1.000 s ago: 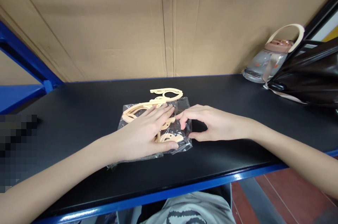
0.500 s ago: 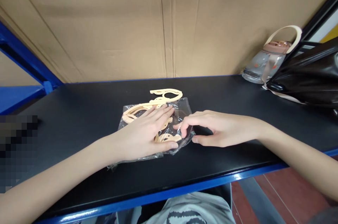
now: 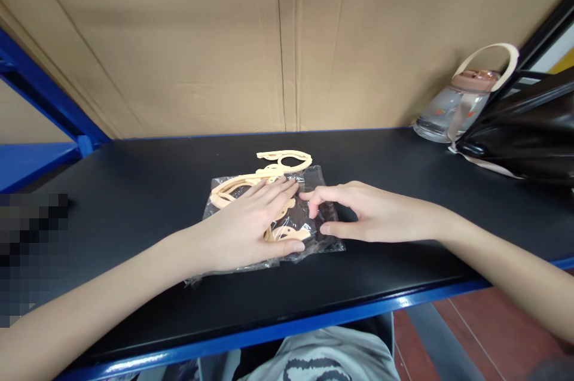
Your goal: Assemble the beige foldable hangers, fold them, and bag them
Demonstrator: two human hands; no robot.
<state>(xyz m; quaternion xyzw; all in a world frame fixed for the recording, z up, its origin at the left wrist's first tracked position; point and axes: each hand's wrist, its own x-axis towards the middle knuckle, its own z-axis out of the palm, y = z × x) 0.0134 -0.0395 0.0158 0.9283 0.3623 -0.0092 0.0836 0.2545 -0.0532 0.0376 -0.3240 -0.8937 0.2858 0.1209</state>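
Note:
A clear plastic bag [image 3: 320,204] lies on the black tabletop, with several cream folding pieces [image 3: 291,232] in or under it. One cream piece [image 3: 298,161] sticks out past the bag's far edge. My left hand [image 3: 258,216] lies flat over the bag, fingers stretched out and pointing away, hiding part of the pieces. At the bag's right side is my right hand [image 3: 343,210], fingers apart and bent, its fingertips over or on the plastic; nothing is gripped in it.
Cardboard [image 3: 192,46] stands behind the black table [image 3: 147,189]. A clear bottle [image 3: 452,109] with a pink lid and a black bag [image 3: 533,130] are at the right. Blue frame bars [image 3: 40,85] rise at the left.
The bag's right part has spread out flatter and farther right. My right hand has shifted slightly up, its thumb a little to the left. My left hand stays on the bag.

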